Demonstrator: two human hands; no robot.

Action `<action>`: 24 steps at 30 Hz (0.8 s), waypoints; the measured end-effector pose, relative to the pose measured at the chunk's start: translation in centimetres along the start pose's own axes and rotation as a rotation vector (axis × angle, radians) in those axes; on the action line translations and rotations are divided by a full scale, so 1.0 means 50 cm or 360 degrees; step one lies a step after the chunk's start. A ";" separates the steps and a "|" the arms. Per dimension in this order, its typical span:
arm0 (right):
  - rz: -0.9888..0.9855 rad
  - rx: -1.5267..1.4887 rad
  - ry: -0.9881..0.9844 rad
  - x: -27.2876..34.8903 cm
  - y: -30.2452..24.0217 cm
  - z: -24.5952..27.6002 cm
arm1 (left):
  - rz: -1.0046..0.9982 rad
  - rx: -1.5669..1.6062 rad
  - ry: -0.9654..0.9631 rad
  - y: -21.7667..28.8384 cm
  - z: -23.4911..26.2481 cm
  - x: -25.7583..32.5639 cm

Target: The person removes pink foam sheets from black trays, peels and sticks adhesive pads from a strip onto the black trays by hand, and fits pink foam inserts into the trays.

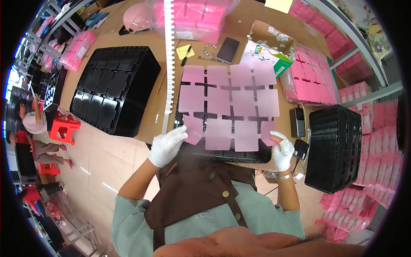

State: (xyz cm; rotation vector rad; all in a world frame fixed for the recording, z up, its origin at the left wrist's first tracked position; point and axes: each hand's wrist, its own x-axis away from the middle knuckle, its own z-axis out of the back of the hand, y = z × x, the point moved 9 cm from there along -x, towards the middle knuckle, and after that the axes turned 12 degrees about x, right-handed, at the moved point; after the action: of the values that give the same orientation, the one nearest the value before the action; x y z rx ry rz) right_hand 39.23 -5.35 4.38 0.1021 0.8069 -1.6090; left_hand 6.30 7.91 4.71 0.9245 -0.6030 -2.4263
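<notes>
A thin pink sheet (219,104) with cross-shaped cut-outs spreads in front of me over a black plastic tray (245,156). Dark parts of the tray show through the cut-outs and along the near edge. My left hand (168,146), in a white glove, has its fingers closed on the sheet's near left corner. At the near right corner, my right hand (282,151), also gloved, pinches the sheet between thumb and fingers. The near edge hangs slightly bent between both hands. How far the sheet rests on the tray is hard to tell.
Stacked black trays stand left (115,88) and right (334,147) of me. Beyond the sheet lie a phone (228,50), a bracelet (209,52), a pen (186,55) and an opened carton (267,36). A white notched strip (170,64) runs along the sheet's left. A black power adapter (296,122) sits right.
</notes>
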 end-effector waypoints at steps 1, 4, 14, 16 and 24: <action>-0.0010 0.0052 -0.0028 0.019 0.010 -0.015 | 0.0028 0.0060 -0.0001 -0.007 -0.017 0.015; 0.0069 0.0175 -0.0074 0.055 0.009 -0.036 | 0.0112 0.0038 -0.0015 -0.016 -0.051 0.054; 0.0298 0.0500 -0.0116 0.081 -0.021 -0.069 | 0.0260 -0.0153 -0.0087 -0.028 -0.071 0.077; 0.0284 0.0534 -0.0076 0.084 -0.024 -0.068 | 0.0248 -0.0147 -0.0082 -0.023 -0.072 0.074; 0.0374 0.0530 -0.0098 0.096 -0.042 -0.075 | 0.0244 -0.0198 -0.0005 -0.030 -0.064 0.075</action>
State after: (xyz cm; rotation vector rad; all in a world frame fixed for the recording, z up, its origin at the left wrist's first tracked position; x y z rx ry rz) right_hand 34.87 -7.38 0.09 0.3699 0.4553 -1.5016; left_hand 5.66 6.25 -0.13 0.7942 -0.4988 -2.3002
